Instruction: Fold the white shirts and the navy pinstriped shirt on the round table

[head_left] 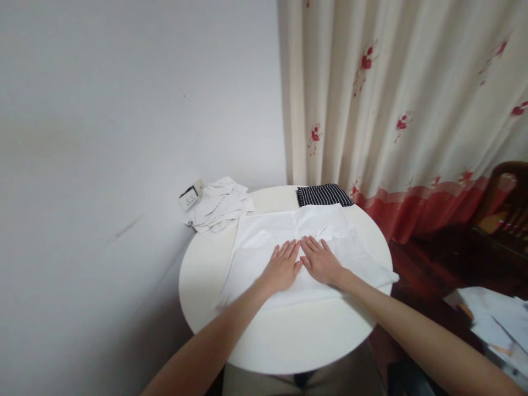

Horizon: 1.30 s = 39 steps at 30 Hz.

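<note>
A white cloth (256, 275), partly folded over itself, is spread across the round white table (297, 341). My left hand (282, 269) rests flat on it, fingers stretched forward. Beside it my right hand (319, 261) also lies flat on the cloth, with the two hands' thumbs and index fingertips almost meeting. Neither hand grips anything. The far part of the cloth is a single flatter area with some wrinkles, and its right corner reaches the table's edge. What kind of cloth item it is, I cannot tell.
At the table's back left lies a pile of off-white cloths (223, 206) near a white power socket (188, 199). A folded black-and-white striped cloth (324, 194) sits at the back. Behind hangs a flowered curtain (350, 110); right are a wooden chair (490, 192) and white papers or packages (495, 316).
</note>
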Motion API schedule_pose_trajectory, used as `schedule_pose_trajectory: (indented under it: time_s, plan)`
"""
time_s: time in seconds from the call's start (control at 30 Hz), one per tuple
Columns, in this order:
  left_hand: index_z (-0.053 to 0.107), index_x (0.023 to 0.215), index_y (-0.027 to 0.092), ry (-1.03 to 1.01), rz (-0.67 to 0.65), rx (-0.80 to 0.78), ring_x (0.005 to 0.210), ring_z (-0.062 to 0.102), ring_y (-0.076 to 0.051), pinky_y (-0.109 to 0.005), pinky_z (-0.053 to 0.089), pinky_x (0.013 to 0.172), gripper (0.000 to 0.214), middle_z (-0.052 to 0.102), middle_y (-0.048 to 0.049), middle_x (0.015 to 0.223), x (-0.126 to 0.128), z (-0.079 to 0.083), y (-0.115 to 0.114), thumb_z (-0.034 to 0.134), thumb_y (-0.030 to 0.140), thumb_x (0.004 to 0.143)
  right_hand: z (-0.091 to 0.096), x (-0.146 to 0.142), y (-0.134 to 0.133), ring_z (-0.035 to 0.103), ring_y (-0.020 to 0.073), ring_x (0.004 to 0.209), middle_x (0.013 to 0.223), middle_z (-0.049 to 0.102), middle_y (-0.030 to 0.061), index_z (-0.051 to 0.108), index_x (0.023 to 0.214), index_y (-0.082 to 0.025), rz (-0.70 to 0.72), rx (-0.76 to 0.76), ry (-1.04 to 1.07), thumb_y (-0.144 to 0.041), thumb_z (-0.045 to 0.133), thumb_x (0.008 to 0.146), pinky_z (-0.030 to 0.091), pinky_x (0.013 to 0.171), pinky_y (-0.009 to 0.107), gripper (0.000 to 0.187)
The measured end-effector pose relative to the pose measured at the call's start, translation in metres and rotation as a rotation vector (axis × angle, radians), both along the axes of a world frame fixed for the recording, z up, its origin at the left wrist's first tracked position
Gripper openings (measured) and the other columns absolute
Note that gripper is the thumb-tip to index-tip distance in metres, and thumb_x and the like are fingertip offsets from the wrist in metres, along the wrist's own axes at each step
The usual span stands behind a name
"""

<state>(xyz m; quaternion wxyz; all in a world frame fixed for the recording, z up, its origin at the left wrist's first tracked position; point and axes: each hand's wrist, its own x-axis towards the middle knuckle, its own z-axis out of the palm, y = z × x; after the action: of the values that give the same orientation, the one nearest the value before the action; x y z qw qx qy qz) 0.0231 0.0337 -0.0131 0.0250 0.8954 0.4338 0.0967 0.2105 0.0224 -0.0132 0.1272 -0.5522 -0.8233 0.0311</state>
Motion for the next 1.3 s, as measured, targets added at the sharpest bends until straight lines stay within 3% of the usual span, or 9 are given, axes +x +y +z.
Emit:
schedule_pose_trajectory:
  time_s: [0.17,0.3,0.4,0.63,0.73,0.83,0.97,1.17,1.3]
  plan:
    - [0.029,0.157,0.019,-0.046,0.039,0.018,0.150,0.028,-0.027,-0.052,0.021,0.122,0.056,0.035,-0.0116,0.161,-0.002,-0.001,0.006,0.028,0.041,0.105,0.002,0.000,-0.002,0.022,0.0294,0.152,0.162,0.030,0.0152,0.034,0.156,-0.012,-0.011,-0.001,0.025,-0.039,0.027,0.104,0.015,0.121,0.055,0.059]
    - [0.059,0.135,0.017,-0.180,0.124,0.034,0.129,0.053,-0.024,-0.044,0.036,0.115,0.041,0.060,-0.0121,0.138,-0.010,0.000,0.025,0.035,0.028,0.103,0.000,0.004,-0.002,0.025,0.0287,0.151,0.161,0.034,0.0153,0.039,0.153,-0.014,-0.048,0.021,0.050,-0.039,0.027,0.104,0.017,0.120,0.055,0.056]
    - [0.068,0.119,0.018,-0.268,0.118,0.002,0.115,0.060,-0.022,-0.037,0.044,0.106,0.035,0.066,-0.0110,0.122,-0.023,0.000,0.037,0.040,0.022,0.099,-0.006,0.023,0.003,0.024,0.0304,0.151,0.162,0.031,0.0148,0.034,0.156,-0.017,-0.102,0.013,0.029,-0.046,0.028,0.104,0.017,0.119,0.058,0.060]
    - [0.065,0.129,0.023,-0.136,0.240,-0.028,0.126,0.054,-0.026,-0.042,0.038,0.111,0.035,0.059,-0.0113,0.136,-0.062,0.009,0.036,0.048,0.026,0.098,-0.019,0.093,0.008,0.031,0.0315,0.148,0.159,0.037,0.0161,0.041,0.151,-0.015,-0.258,0.060,-0.050,-0.043,0.028,0.104,0.022,0.117,0.060,0.056]
    - [0.061,0.134,0.033,-0.005,0.287,-0.086,0.133,0.050,-0.030,-0.048,0.035,0.112,0.040,0.051,-0.0066,0.148,-0.093,0.018,0.037,0.057,0.034,0.094,-0.014,0.111,0.010,0.045,0.0299,0.139,0.149,0.051,0.0157,0.056,0.138,-0.015,-0.279,0.086,0.009,-0.033,0.033,0.102,0.034,0.112,0.053,0.047]
    - [0.065,0.128,0.028,-0.011,0.290,-0.122,0.121,0.058,-0.028,-0.040,0.040,0.107,0.039,0.061,-0.0085,0.135,-0.128,0.027,0.041,0.062,0.033,0.089,-0.003,0.123,0.015,0.062,0.0250,0.116,0.125,0.068,0.0148,0.068,0.118,-0.015,-0.274,0.097,0.080,-0.027,0.041,0.097,0.043,0.102,0.037,0.037]
    - [0.070,0.109,0.018,-0.145,0.290,-0.169,0.105,0.063,-0.024,-0.034,0.046,0.098,0.027,0.068,-0.0096,0.111,-0.160,0.032,0.051,0.061,0.030,0.086,0.007,0.141,0.026,0.065,0.0254,0.103,0.108,0.072,0.0113,0.073,0.101,-0.018,-0.317,0.025,0.096,-0.031,0.051,0.093,0.045,0.088,0.033,0.026]
    - [0.069,0.086,0.019,-0.243,0.296,-0.146,0.094,0.064,-0.024,-0.035,0.048,0.090,0.018,0.068,-0.0081,0.094,-0.168,0.027,0.060,0.060,0.034,0.083,0.013,0.157,0.040,0.066,0.0219,0.088,0.092,0.075,0.0051,0.070,0.088,-0.020,-0.309,-0.075,0.206,-0.035,0.055,0.088,0.042,0.077,0.030,0.021]
    - [0.070,0.090,0.021,-0.204,0.342,-0.066,0.100,0.062,-0.024,-0.035,0.046,0.093,0.019,0.067,-0.0077,0.101,-0.166,0.032,0.064,0.058,0.035,0.087,0.019,0.157,0.048,0.067,0.0230,0.088,0.090,0.076,0.0047,0.069,0.087,-0.021,-0.325,-0.026,0.218,-0.038,0.056,0.088,0.041,0.077,0.031,0.022]
